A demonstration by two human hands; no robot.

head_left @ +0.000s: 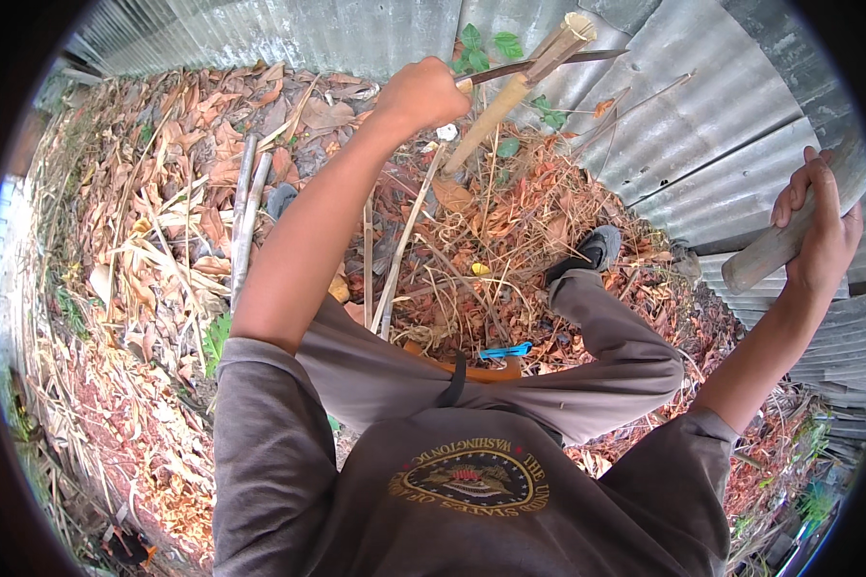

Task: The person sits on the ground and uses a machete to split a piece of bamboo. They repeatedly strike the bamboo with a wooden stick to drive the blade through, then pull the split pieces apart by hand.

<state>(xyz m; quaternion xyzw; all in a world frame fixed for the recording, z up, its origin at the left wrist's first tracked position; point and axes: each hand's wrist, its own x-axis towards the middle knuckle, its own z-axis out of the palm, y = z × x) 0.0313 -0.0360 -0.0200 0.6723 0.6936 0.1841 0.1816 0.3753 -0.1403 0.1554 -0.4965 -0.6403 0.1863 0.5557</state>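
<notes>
Pole (pixel 489 124) leans, tan below, browner above the blade (pixel 597 56).

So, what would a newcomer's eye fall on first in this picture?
First, the knife in the left hand at top centre, crossing a leaning pale pole near its upper end. Next, the thick wooden club gripped in the right hand at far right. Then the small bright blue item between the legs, just below centre.

An outdoor yard (pixel 115 394) is indicated by strewn dry leaves (pixel 207 120). It is bordered by corrugated metal sheets (pixel 707 87).
</notes>
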